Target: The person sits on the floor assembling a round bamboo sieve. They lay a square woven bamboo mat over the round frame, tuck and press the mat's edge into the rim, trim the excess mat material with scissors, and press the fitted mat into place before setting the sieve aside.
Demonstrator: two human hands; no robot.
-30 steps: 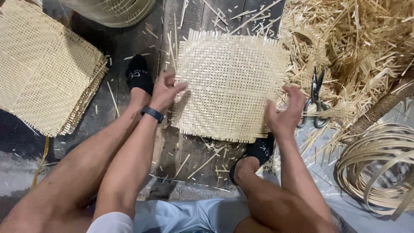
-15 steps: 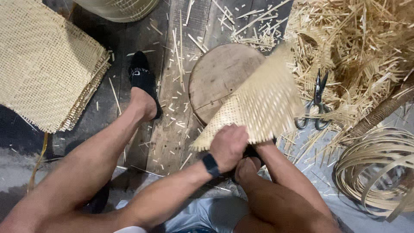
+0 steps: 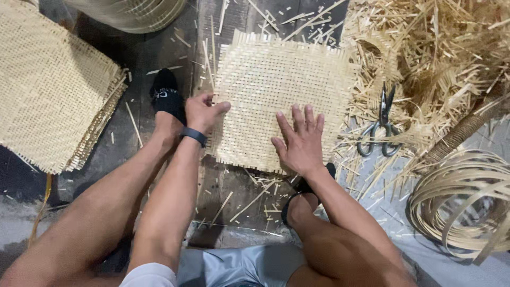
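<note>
A square woven cane mat [image 3: 276, 90] lies flat on the dark floor between my feet. My left hand [image 3: 204, 111] grips its left edge, thumb under and fingers on top. My right hand [image 3: 300, 141] presses flat on the mat's lower right part with fingers spread. I wear a dark band on my left wrist [image 3: 193, 135]. My feet in black socks sit at the mat's left side [image 3: 167, 95] and below its right corner [image 3: 303, 194].
A stack of finished woven mats [image 3: 48, 90] lies at the left. Scissors [image 3: 380, 125] rest on a heap of cane offcuts [image 3: 441, 64] at the right. Coiled cane strips [image 3: 467, 202] lie at the lower right. A woven basket rim [image 3: 127, 13] shows at the top.
The mat was lifted and turned over a round wooden block, with both hands at its near corner; now it lies flat again, covering the block, and my hands have spread apart onto it.
</note>
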